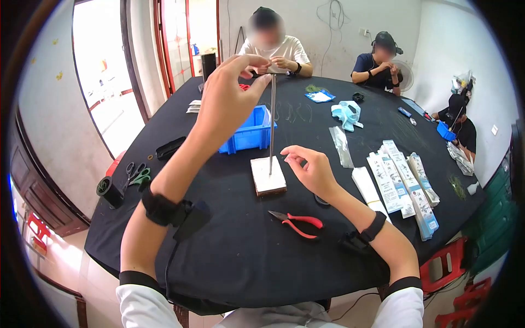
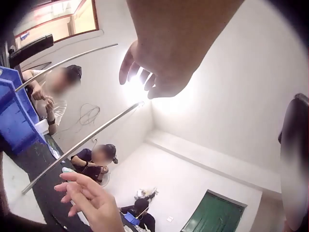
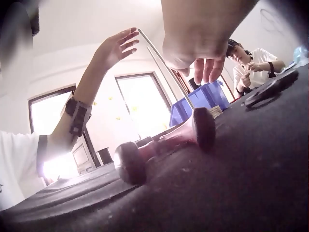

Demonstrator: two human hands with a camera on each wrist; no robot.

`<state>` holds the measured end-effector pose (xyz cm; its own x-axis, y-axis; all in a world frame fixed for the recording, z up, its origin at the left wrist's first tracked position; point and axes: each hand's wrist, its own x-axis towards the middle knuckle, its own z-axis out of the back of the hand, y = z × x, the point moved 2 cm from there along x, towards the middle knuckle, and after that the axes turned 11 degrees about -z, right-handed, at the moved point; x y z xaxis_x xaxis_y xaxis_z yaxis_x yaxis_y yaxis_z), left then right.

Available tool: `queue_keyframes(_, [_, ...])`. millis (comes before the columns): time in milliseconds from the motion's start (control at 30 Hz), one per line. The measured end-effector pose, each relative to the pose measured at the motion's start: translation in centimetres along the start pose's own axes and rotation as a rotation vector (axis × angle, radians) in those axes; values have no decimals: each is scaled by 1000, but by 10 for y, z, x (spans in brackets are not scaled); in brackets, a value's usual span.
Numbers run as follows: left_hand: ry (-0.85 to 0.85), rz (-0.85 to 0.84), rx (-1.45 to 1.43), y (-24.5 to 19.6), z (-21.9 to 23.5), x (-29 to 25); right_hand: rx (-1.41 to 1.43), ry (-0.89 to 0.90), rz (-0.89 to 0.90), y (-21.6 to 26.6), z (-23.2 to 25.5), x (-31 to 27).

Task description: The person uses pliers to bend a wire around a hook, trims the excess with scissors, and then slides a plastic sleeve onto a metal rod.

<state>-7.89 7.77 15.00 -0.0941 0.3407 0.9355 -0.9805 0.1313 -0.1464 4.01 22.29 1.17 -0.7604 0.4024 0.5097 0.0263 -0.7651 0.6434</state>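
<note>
Two thin metal rods (image 1: 272, 123) rise from a white-topped block (image 1: 268, 176) on the black table. My left hand (image 1: 232, 90) is raised at the rods' upper ends, thumb and index finger apart close to the tips. In the left wrist view, the fingers of that left hand (image 2: 154, 72) bend loosely just above one rod tip. My right hand (image 1: 310, 172) hovers low, right of the block, fingers relaxed and slightly bent. No held object shows in either hand. Red-handled pliers (image 1: 298, 221) lie in front of the block, and a blue bin (image 1: 246, 139) stands behind it.
Printed paper packets (image 1: 402, 180) and a clear plastic sleeve (image 1: 342, 147) lie at right. Scissors (image 1: 134, 174), a black spool (image 1: 109, 191) and a black case (image 1: 170, 147) are at left. People sit across the table (image 1: 219, 246) and at its right side.
</note>
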Motion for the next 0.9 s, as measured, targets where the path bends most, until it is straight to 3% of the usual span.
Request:
queue_keyframes(200, [199,12,-55,17,-10,21,4,-48,22,-11,3,6])
queue_keyframes(500, [282,101,-48,21,-18,29,-123,-116,136,-10,8,9])
queue_keyframes(800, [205,115,-133,20,-22,19,-149,85,92,-4,-9,-5])
queue_keyframes(900, [227,258,-141,28,-13,7,-32,150,55,-13,-14,-10])
